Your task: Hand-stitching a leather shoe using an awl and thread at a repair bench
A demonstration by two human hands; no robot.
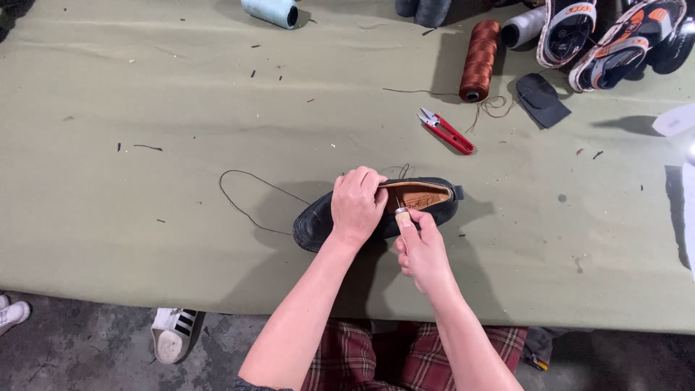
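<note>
A black leather shoe (434, 206) with a tan insole lies on its side on the green cloth-covered table (145, 181). My left hand (356, 205) grips the shoe over its middle, holding it down. My right hand (421, 250) holds a pale wooden-handled awl (400, 215), its tip pressed at the shoe's near edge by the opening. A thin dark thread (246, 195) runs from the shoe in a loop across the cloth to the left.
Red thread snips (447, 132) lie behind the shoe. A brown thread cone (480, 60), grey and pale blue cones (271, 11), a dark leather piece (541, 100) and sports sandals (615, 40) sit at the far edge. White sneakers (170, 334) rest on the floor.
</note>
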